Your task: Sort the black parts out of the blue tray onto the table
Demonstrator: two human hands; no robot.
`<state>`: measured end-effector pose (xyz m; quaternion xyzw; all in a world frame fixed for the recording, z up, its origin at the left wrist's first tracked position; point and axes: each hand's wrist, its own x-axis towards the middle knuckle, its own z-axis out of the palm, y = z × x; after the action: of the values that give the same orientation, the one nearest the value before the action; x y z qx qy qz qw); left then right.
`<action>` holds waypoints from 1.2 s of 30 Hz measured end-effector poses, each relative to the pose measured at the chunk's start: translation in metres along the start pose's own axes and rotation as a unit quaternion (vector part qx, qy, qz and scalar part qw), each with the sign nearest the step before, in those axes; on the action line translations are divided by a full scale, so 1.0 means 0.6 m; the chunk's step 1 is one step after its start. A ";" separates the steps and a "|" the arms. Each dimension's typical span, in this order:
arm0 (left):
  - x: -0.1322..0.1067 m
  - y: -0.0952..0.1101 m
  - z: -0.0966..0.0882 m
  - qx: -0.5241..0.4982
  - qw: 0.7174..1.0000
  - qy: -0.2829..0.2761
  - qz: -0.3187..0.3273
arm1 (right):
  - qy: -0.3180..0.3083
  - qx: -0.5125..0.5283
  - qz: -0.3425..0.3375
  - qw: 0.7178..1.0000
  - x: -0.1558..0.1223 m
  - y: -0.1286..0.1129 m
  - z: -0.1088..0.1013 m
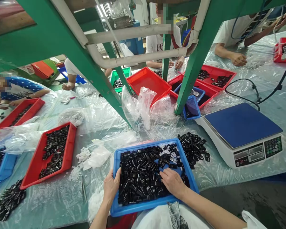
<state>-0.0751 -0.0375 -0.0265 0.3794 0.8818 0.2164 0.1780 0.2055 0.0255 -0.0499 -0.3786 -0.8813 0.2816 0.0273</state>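
Note:
A blue tray [154, 203] sits at the near edge of the table, tilted a little in view. It holds a heap of small black plastic parts [143, 173], with some small white pieces [170, 151] near its far right corner. My left hand [111, 184] grips the tray's left rim, thumb over the inner side. Inside the tray, toward the right, my right hand [173, 182] rests among the black parts with its fingers curled down. What those fingertips hold, if anything, is hidden. A loose pile of black parts [193, 149] lies just beyond the tray's right rim.
A weighing scale [243, 125] stands at right. A red tray [71, 146] of black parts is at left, beside white scraps [83, 154]. Green frame legs [193, 63] rise ahead, near an empty red tray [149, 82] and plastic bags [138, 108]. Several people work around the table.

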 end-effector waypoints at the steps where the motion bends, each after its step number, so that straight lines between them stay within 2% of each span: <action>1: 0.000 0.000 0.000 0.000 1.000 0.001 0.002 | 0.012 0.014 0.001 1.000 -0.001 0.003 0.001; 6: 0.001 0.002 -0.001 0.003 1.000 0.000 0.002 | 0.049 0.142 0.053 0.987 -0.004 0.022 0.004; 9: 0.001 0.003 -0.001 0.003 1.000 -0.002 -0.002 | 0.063 0.200 0.079 0.975 -0.008 0.027 -0.007; 12: 0.001 0.002 -0.001 0.001 1.000 -0.006 -0.006 | 0.127 0.263 0.100 0.951 -0.017 0.039 -0.042; 15: 0.002 0.000 0.000 0.000 1.000 -0.013 -0.012 | 0.213 0.301 0.149 0.918 -0.028 0.086 -0.088; 18: 0.002 -0.001 0.000 -0.001 1.000 -0.012 -0.013 | 0.288 0.229 0.223 0.902 -0.032 0.158 -0.116; 21: 0.001 0.000 -0.001 -0.004 1.000 -0.015 -0.013 | 0.293 0.145 0.258 0.909 -0.030 0.210 -0.118; 23: 0.000 0.003 -0.002 -0.006 1.000 -0.018 -0.014 | 0.289 0.099 0.253 0.918 -0.029 0.212 -0.113; 25: 0.000 0.005 -0.003 -0.005 1.000 -0.020 -0.016 | 0.299 0.070 0.226 0.924 -0.028 0.187 -0.109; 27: -0.001 0.006 -0.003 -0.003 1.000 -0.020 -0.020 | 0.272 0.092 0.179 0.941 -0.026 0.144 -0.101; 28: -0.001 0.006 -0.003 -0.001 1.000 -0.019 -0.022 | 0.232 0.118 0.150 0.954 -0.024 0.120 -0.095; 31: -0.001 0.005 -0.002 -0.002 0.999 -0.021 -0.028 | 0.060 0.157 0.060 0.984 -0.014 0.056 -0.066; 33: -0.001 0.005 -0.002 -0.004 0.999 -0.022 -0.031 | -0.026 0.119 0.026 0.992 -0.005 0.028 -0.044; 36: -0.003 0.004 -0.003 -0.014 0.999 -0.027 -0.032 | -0.076 0.029 0.026 0.996 0.007 0.008 -0.023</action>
<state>-0.0732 -0.0377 -0.0236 0.3542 0.8854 0.2123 0.2133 0.2094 0.0376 -0.0412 -0.3785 -0.8620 0.3353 -0.0361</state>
